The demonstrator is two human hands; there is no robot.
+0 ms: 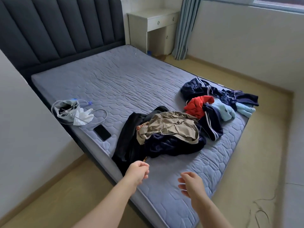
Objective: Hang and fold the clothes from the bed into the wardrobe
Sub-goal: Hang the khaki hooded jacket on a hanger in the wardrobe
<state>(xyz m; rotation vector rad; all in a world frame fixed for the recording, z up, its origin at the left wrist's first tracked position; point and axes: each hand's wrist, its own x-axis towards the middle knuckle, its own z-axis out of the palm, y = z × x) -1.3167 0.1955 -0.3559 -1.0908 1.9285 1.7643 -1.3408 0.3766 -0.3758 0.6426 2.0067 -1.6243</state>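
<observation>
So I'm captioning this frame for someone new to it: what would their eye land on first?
The tangled heap of clothes on the near right part of the mattress stands out first, with a red garment bright among navy pieces. The left hand and right hand reach toward it, holding nothing. A black phone lies near the mattress's left edge.

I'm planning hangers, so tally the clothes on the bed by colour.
Black garment: 1
Khaki garment: 1
Red garment: 1
Light blue garment: 1
Plain navy garment: 1
Navy striped pieces: 2
Total: 7, though tangled folds may hide more.
</observation>
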